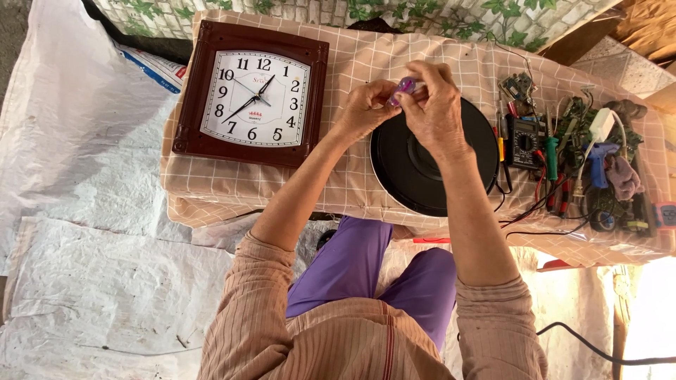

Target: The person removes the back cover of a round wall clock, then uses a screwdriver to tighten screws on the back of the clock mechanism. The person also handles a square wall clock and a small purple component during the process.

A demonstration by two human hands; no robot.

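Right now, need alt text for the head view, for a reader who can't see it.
Seen from above, a seated person's left hand and right hand together pinch a small purple object over a round black disc-shaped item on a low table with a checked cloth. A brown-framed wall clock lies to the left, a multimeter and jumbled tools to the right.
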